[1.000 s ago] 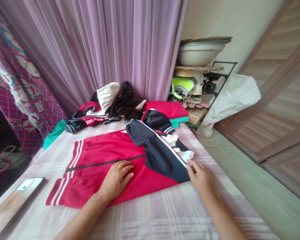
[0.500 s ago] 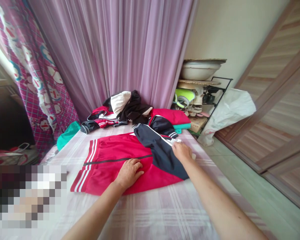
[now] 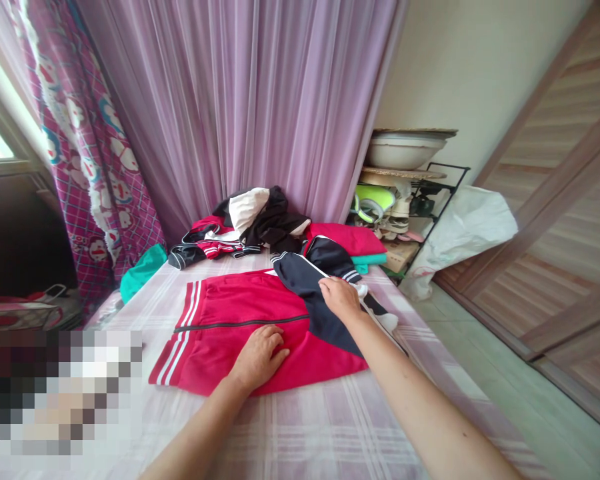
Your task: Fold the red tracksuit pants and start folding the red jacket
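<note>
A red and navy zip jacket (image 3: 280, 353) lies on the bed, its striped hem to the left and its black zip running across the red front. My left hand (image 3: 260, 353) rests on the red part just below the zip, fingers spread, palm down. One navy sleeve (image 3: 300, 273) with a white stripe is folded over the jacket's upper body. My right hand (image 3: 339, 298) lies over this sleeve, fingers close together and slightly bent; its thumb is hidden. White fabric and a dark strip show beyond the right wrist.
At the bed's far end lies a heap of black, white and red clothes (image 3: 260, 220). Beside it is a folded red garment (image 3: 347, 240) over turquoise cloth (image 3: 370, 259). A rack with basins (image 3: 403, 150) and a white sack (image 3: 473, 220) stand right of the bed (image 3: 325, 427).
My right hand has moved left along the navy sleeve, uncovering white fabric and the stripe behind it. My left hand stays on the red front. The view has shifted slightly.
</note>
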Motion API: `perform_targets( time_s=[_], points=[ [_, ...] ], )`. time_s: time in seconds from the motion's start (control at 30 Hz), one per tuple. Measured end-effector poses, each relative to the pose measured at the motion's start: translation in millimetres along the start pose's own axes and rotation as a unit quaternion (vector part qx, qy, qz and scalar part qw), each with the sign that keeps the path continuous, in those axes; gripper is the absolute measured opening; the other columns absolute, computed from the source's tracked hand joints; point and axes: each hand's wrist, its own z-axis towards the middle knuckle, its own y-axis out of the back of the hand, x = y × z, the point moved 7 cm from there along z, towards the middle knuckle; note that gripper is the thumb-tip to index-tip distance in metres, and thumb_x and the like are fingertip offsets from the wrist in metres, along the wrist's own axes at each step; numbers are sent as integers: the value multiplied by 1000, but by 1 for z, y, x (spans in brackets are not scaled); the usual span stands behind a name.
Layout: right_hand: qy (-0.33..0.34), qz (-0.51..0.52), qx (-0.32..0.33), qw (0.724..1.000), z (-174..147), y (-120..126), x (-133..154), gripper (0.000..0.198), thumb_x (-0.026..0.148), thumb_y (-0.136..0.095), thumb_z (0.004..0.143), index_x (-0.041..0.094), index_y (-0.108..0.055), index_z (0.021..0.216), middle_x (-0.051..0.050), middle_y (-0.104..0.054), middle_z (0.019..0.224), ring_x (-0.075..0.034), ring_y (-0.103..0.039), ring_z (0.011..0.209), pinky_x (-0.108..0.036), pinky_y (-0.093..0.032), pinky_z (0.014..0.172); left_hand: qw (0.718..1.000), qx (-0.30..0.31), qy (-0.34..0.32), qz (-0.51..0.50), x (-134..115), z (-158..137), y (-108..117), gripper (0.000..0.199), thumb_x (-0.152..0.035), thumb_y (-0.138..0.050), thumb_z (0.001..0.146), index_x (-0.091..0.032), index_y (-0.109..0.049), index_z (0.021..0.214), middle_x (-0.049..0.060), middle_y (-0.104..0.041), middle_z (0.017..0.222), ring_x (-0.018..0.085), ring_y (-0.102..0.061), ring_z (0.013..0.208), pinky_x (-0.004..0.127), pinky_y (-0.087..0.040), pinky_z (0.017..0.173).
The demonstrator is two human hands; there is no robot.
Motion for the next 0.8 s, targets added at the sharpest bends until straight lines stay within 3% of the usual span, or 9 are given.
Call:
perform_targets(
  time_s=[0.13,0.3,0.47,0.53,0.67,0.8],
  points=[
    [-41,23,11,999,50,-6,7,36,34,-42,97,25,-64,124,-9,-71,118,-23,-65,106,-31,-45,87,1000,-14,12,-12,1,-1,2,15,-32,-57,91,-21,-67,86,7,-70,115,22,-63,111,40,-48,103],
    [-89,74,59,992,115,-32,7,37,38,-52,93,23,-64,124,-11,-72,115,-25,-65,109,-34,-48,88,998,-26,37,-33,6,-4,-1,13,-31,-59,91,-23,-66,84,7,-71,113,23,-62,113,41,-49,103],
    [-114,164,132,971,153,-62,9,18,28,-63,85,13,-72,87,-9,-73,68,-19,-69,64,-27,-52,64,998,-37,46,-31,10,-7,-5,12,-33,-60,90,-25,-65,83,7,-70,115,24,-61,115,44,-51,103],
    [-107,202,110,967,163,-58,4,20,28,-57,89,13,-70,90,-8,-75,72,-15,-68,60,-24,-51,60,998,-34,49,-31,10,-7,-5,11,-33,-59,91,-26,-66,85,7,-70,116,25,-61,116,45,-51,102],
    [-89,248,-15,965,178,-31,-21,37,32,-34,99,18,-56,125,-8,-75,109,-11,-71,84,-19,-51,69,997,-20,53,-49,9,-6,-4,10,-33,-58,91,-27,-67,91,7,-70,117,26,-62,114,47,-52,101],
    [-112,243,-72,961,172,-22,-48,47,30,-41,95,17,-43,141,-9,-74,112,-15,-71,91,-24,-52,76,995,-33,64,-67,14,-6,-5,11,-30,-55,92,-29,-66,95,6,-70,117,25,-63,112,45,-53,100]
  ],
)
